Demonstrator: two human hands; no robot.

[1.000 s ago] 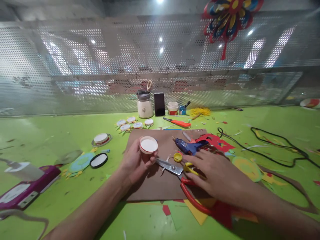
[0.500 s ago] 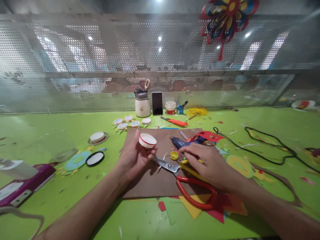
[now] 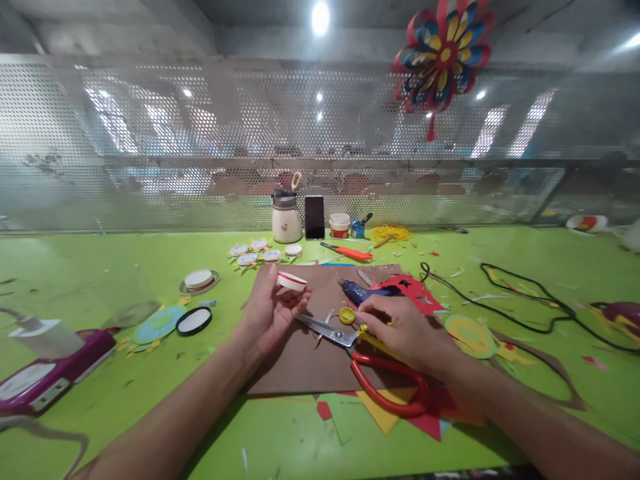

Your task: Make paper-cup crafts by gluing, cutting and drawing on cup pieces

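My left hand (image 3: 273, 310) holds a shallow white paper cup piece (image 3: 292, 282) with a red stripe, tilted between thumb and fingers. Over the right side of the brown board (image 3: 285, 370), my right hand (image 3: 400, 330) has its thumb and fingers closed at a small yellow piece (image 3: 363, 328), partly hidden by the fingers. A yellow ring-shaped piece (image 3: 347, 315) is just left of the fingertips. Below lie large scissors with red handles (image 3: 367, 383), blades pointing left. A blue glue gun (image 3: 356, 291) rests behind my right hand.
White disc flowers (image 3: 259, 245), an orange-handled cutter (image 3: 353, 253), a bottle (image 3: 287, 220) and a phone (image 3: 315, 218) are at the back. A purple power strip (image 3: 75, 363) is at left, a black cord (image 3: 537, 320) at right. Paper scraps (image 3: 385, 417) lie in front.
The cup piece has tipped, so its side now shows instead of its open inside. My right hand has shifted slightly left and down. The camera view has tilted up a little.
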